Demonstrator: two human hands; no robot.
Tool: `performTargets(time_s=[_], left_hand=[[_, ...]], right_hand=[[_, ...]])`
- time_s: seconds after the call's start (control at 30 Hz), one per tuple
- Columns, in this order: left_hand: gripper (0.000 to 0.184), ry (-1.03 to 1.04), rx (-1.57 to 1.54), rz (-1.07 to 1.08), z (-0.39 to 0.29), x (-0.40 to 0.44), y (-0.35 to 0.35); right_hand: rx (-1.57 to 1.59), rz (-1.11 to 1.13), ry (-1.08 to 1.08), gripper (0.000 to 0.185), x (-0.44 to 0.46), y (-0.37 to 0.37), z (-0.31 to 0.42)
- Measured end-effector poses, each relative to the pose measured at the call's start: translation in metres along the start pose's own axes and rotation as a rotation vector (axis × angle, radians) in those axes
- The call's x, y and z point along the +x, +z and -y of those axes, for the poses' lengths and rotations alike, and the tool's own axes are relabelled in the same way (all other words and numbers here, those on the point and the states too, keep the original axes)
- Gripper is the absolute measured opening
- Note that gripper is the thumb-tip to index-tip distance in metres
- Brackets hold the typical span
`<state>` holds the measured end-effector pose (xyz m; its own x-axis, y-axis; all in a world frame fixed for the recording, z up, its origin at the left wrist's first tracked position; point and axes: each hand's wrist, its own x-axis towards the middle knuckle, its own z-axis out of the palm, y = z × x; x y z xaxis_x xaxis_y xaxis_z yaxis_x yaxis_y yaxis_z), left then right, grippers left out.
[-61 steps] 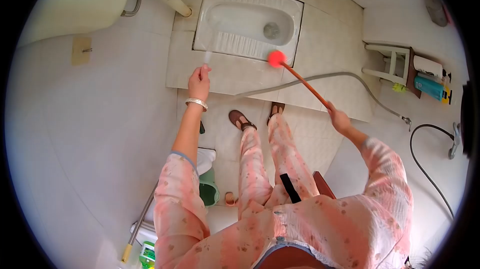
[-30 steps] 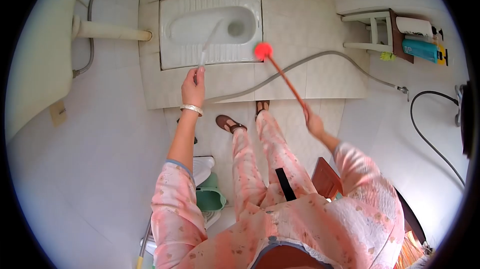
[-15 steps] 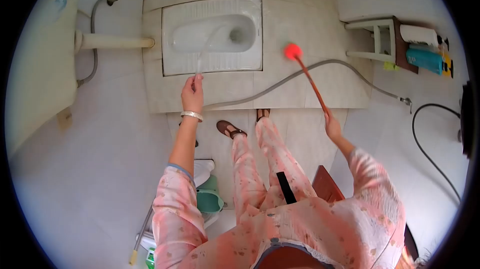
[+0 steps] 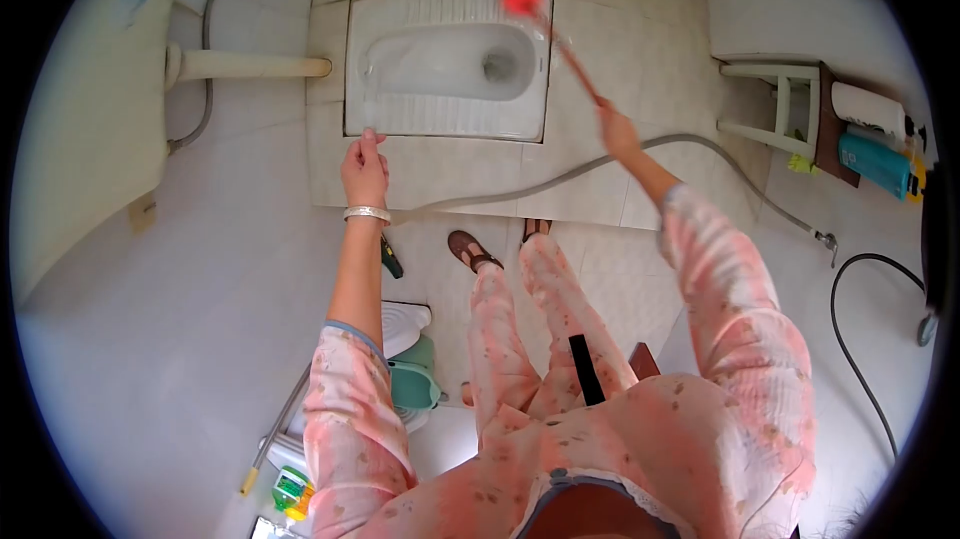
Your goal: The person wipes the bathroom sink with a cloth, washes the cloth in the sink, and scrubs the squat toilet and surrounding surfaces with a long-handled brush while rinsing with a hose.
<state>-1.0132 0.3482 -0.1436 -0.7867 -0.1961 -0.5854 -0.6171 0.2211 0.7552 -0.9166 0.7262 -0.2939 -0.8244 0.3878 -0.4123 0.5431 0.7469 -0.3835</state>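
At the squat toilet's (image 4: 430, 119) far right corner, a red-headed brush (image 4: 520, 0)

Its handle (image 4: 578, 69) slants back and rightward to the right hand (image 4: 618, 131), whose fingers grip it. The head lies ahead and left of them; contact is unclear. The right forearm angles forward and inward. Farther off, the left hand (image 4: 365, 174) reaches forward, fingers apparently closed on the hose (image 4: 560, 177).

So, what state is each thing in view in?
Squat toilet: uncovered.
Red-headed brush: held out, contact unclear.
Right hand: closed on brush handle.
Left hand: closed, apparently on hose.
Grey hose: curved, unkinked where visible.
Green bucket: lidless, contents unclear.
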Motion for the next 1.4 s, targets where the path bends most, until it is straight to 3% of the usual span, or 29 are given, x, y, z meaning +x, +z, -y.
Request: performTargets(time_s=[0.03, 0.1, 0.13, 0.23, 0.3, 0.33, 0.4, 0.43, 0.47, 0.53, 0.6, 0.73, 0.8, 0.9, 0.93, 1.0, 1.1, 1.17, 1.2, 1.27, 1.37, 1.4], left_hand=[[0.038, -0.002, -0.006, -0.004, -0.002, 0.002, -0.001], [0.039, -0.015, -0.038, -0.019, -0.002, 0.006, -0.007], [0.039, -0.022, -0.04, -0.03, -0.001, 0.009, -0.011], [0.039, -0.033, -0.107, -0.031, -0.007, 0.024, -0.011], [0.041, -0.025, -0.149, -0.038, -0.015, 0.029, -0.011], [0.041, -0.029, -0.137, -0.026, -0.018, 0.033, -0.011], [0.041, -0.062, -0.146, -0.012, -0.025, 0.042, -0.01], [0.041, -0.069, -0.139, -0.001, -0.025, 0.044, -0.011], [0.04, -0.064, -0.134, 0.012, -0.027, 0.046, -0.014], [0.04, -0.044, -0.138, 0.039, -0.031, 0.053, -0.02], [0.039, -0.082, -0.105, 0.04, -0.029, 0.061, -0.03], [0.039, -0.081, -0.128, 0.073, -0.024, 0.076, -0.039], [0.039, -0.093, -0.144, 0.098, -0.024, 0.077, -0.042], [0.04, -0.118, -0.123, 0.143, -0.017, 0.084, -0.049], [0.04, -0.12, -0.122, 0.148, -0.015, 0.086, -0.051], [0.041, -0.118, -0.116, 0.139, -0.012, 0.091, -0.058], [0.042, -0.103, -0.094, 0.156, 0.0, 0.099, -0.063], [0.041, -0.106, -0.108, 0.16, 0.005, 0.1, -0.065], [0.041, -0.103, -0.117, 0.163, 0.005, 0.1, -0.066], [0.04, -0.119, -0.125, 0.156, 0.007, 0.099, -0.07], [0.038, -0.155, -0.119, 0.151, 0.007, 0.096, -0.075], [0.038, -0.182, -0.11, 0.146, 0.008, 0.093, -0.075]], right_hand=[[0.088, -0.109, -0.05, 0.039, -0.007, -0.014, -0.042], [0.004, -0.092, 0.196, 0.041, -0.02, -0.041, -0.096], [-0.003, -0.089, 0.362, 0.041, -0.026, -0.042, -0.103], [0.225, -0.069, 0.408, 0.041, -0.026, 0.029, -0.053], [0.163, 0.101, 0.232, 0.039, -0.03, 0.052, 0.03], [0.185, -0.028, -0.123, 0.037, -0.018, 0.095, 0.04], [0.136, 0.177, -0.051, 0.034, 0.0, 0.078, 0.115], [0.075, 0.132, -0.127, 0.034, 0.018, 0.078, 0.12], [0.059, 0.145, -0.125, 0.036, 0.042, 0.087, 0.098], [0.042, 0.066, -0.139, 0.037, 0.034, 0.025, 0.058], [-0.021, 0.059, -0.056, 0.036, 0.02, 0.005, 0.049], [0.115, 0.003, 0.349, 0.038, -0.025, 0.074, 0.059], [0.144, 0.064, 0.126, 0.034, -0.029, 0.141, 0.118], [0.047, 0.314, -0.028, 0.029, -0.014, 0.122, 0.221], [0.046, 0.314, -0.023, 0.029, 0.002, 0.12, 0.215], [-0.119, 0.229, -0.212, 0.028, 0.04, 0.105, 0.18], [-0.327, 0.079, -0.311, 0.036, 0.029, 0.014, 0.063], [-0.561, 0.123, -0.152, 0.033, 0.002, -0.046, 0.01], [-0.564, 0.179, -0.051, 0.032, -0.008, -0.075, 0.016], [-0.586, 0.134, -0.128, 0.03, 0.0, -0.067, 0.014], [-0.472, 0.084, -0.267, 0.029, 0.043, -0.013, 0.098], [-0.499, 0.167, -0.24, 0.028, 0.06, 0.005, 0.139]])
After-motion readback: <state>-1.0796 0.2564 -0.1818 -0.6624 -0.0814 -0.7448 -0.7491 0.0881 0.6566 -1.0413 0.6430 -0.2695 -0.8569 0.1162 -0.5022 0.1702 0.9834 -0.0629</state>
